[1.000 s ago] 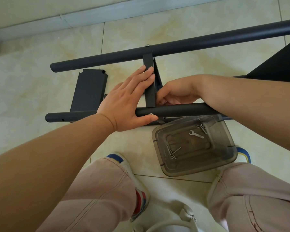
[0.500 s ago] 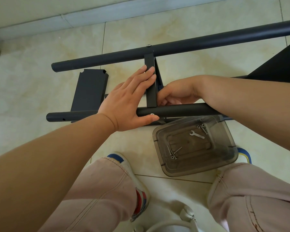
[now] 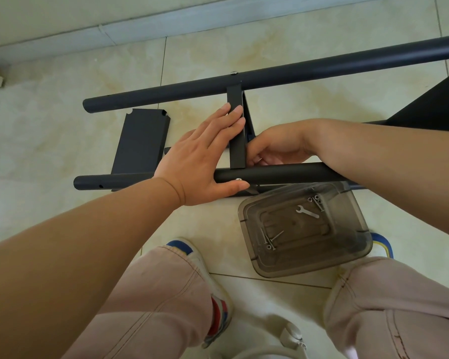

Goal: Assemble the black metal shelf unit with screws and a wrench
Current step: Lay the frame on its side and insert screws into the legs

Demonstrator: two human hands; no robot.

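Head view: left hand (image 3: 205, 161) presses shelf panel (image 3: 237, 141); right hand (image 3: 275, 149) seemingly curled behind.

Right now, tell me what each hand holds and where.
Left hand presses flat on the crosspiece, thumb under the near tube. Right hand curls behind the crosspiece; its hold is hidden.

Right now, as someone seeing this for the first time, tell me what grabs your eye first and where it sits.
The left hand lies flat with straight fingers against the upright black crosspiece between two long black tubes on the tiled floor. The right hand reaches in behind that crosspiece, fingers curled and mostly hidden. Nearer the knees, a smoky clear plastic box holds a small wrench and loose screws.
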